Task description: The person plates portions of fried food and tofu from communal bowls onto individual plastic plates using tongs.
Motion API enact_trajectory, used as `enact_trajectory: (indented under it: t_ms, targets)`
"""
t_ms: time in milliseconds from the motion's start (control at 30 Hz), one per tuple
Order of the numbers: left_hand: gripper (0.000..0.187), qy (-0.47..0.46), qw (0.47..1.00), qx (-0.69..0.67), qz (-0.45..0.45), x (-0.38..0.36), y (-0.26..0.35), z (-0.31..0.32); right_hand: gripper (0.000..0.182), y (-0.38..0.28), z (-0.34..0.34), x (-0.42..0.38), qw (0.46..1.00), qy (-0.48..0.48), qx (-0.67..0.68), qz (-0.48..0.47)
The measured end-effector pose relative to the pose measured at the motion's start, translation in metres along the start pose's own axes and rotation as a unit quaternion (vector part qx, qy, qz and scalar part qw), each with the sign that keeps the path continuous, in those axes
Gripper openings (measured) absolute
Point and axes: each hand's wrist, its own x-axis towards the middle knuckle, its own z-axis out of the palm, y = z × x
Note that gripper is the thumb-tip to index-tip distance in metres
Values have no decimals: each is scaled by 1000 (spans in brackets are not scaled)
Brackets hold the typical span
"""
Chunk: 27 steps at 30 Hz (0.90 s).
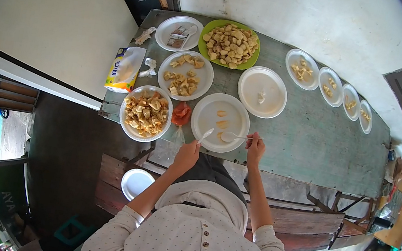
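Observation:
In front of me on the table is a white plate point(201, 110) with a few pale, flat food pieces point(222, 124) in a row. My left hand point(186, 156) is closed on a slim white plastic utensil point(205, 135), whose narrow head lies over the plate's near left rim. A white plastic spoon point(229, 137) is gripped in my right hand point(255, 149), its bowl at the nearest food piece. Left of the plate sits an orange-red plastic bag point(181, 114). Beside that bag, a white plate point(122, 112) is heaped with golden folded crisp pieces point(147, 113).
A green plate point(201, 48) of pale chunks stands at the back. Around it are a plate with sachets point(178, 37), a plate of folded pieces point(183, 81), and a plate point(241, 90) with a small white lump. Several small portioned plates point(294, 55) line the wall. A tissue pack point(123, 70) is left.

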Motion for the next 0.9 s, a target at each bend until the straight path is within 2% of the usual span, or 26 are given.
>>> enact_trajectory:
  t_ms: [200, 300, 367, 400, 600, 700, 767, 800, 867, 900]
  targets:
    - [23, -35, 998, 3, -54, -3, 13, -8, 39, -12, -2, 2, 999, 43, -13, -8]
    - [23, -38, 998, 7, -49, -3, 14, -3, 38, -9, 2, 1, 999, 31, 6, -9]
    - [23, -33, 999, 5, -39, -3, 15, -2, 38, -4, 4, -1, 999, -40, -14, -1]
    - [23, -39, 999, 6, -34, -3, 15, -1, 38, -3, 4, -1, 999, -39, -14, -1]
    - [23, -22, 999, -45, -2, -3, 8, 1, 37, -12, -5, 7, 997, 46, -29, -49]
    - [24, -20, 998, -52, 7, -2, 7, 2, 37, -8, -2, 4, 999, 19, -9, -29]
    - [24, -20, 998, -54, 6, -1, 12, -2, 38, 0, 1, 1, 998, -64, 8, -8]
    - [23, -35, 998, -49, -17, -1, 14, -3, 38, 2, 0, 2, 998, -65, 8, -8]
    - [23, -47, 997, -44, -43, -1, 14, -5, 38, -1, -2, 3, 999, 3, -24, -35]
    - [23, -40, 998, -39, -42, -1, 13, -5, 38, -3, -3, 4, 999, 2, -24, -35]
